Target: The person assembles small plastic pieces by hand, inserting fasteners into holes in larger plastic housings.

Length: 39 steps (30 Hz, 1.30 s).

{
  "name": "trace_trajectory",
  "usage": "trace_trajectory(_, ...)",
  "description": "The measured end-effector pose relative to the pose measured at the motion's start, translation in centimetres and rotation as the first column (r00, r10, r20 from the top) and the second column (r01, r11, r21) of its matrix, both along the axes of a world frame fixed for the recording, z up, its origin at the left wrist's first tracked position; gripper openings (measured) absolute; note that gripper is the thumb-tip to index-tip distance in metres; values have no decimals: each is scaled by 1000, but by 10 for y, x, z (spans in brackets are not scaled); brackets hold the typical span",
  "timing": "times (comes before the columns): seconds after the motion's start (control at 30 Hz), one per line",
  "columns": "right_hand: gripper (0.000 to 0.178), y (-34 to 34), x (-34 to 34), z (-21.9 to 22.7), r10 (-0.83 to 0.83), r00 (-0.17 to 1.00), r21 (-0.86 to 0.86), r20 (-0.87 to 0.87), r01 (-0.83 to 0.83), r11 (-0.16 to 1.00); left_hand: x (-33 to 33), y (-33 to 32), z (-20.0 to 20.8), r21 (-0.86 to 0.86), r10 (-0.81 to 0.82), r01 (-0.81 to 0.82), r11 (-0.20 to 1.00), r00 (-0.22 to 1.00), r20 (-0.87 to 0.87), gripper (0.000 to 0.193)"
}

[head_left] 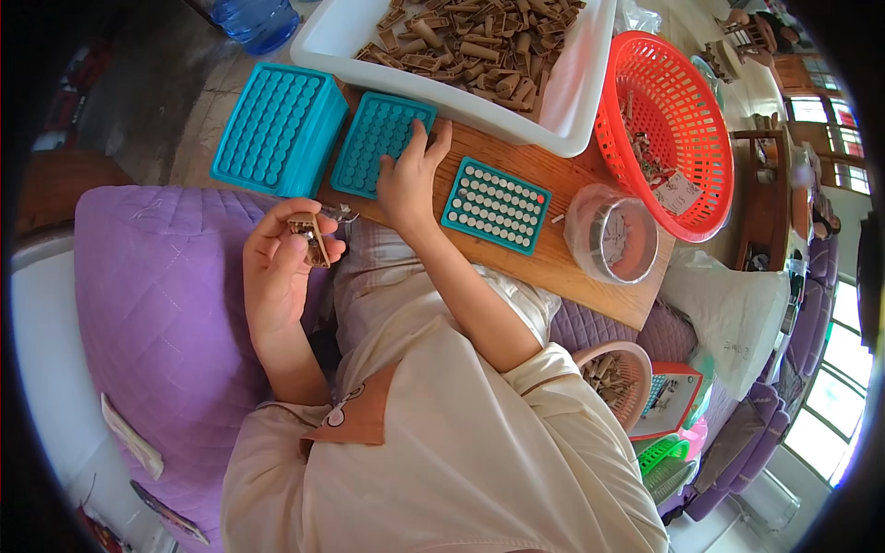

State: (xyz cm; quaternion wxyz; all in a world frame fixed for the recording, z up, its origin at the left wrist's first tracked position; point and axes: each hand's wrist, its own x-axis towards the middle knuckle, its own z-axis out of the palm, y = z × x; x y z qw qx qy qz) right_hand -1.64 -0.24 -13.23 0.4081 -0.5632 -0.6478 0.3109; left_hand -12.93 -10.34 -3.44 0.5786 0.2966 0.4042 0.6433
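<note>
My left hand (284, 263) is raised above my lap, its fingers closed round a small brown plastic part (312, 241) with something shiny inside it. My right hand (411, 180) reaches over a teal tray with round cups (355, 152) on the wooden board. Its fingers are spread at the tray's right edge, and I see nothing held in them. To the right lies a second teal tray (498, 205), filled with rows of small white round pieces and a single red one. A tall stack of teal trays (277, 124) stands at the left.
A white bin (553, 138) heaped with brown parts (479, 41) stands at the back. Right of it are a red basket (687, 111) and a clear plastic tub (590, 230), both on the wooden board's (576, 290) right side. A pink basket (636, 369) sits lower right.
</note>
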Motion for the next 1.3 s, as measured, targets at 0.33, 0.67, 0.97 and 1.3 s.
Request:
trace_trajectory(0.33,64,4,-10,-4,-48,952,-32,303,60,998,12,8,0,-26,-117,117,993,993,1,32)
trace_trajectory(0.67,18,-23,144,57,-80,935,178,346,18,984,23,12,-10,-81,-215,218,973,976,44,28)
trace_trajectory(0.97,20,-18,184,24,-127,904,163,407,65,984,68,28,-15,-117,-450,467,876,881,146,26)
trace_trajectory(1.3,18,-15,191,11,-87,884,181,459,3,983,83,31,-21,-153,-482,502,851,863,152,27)
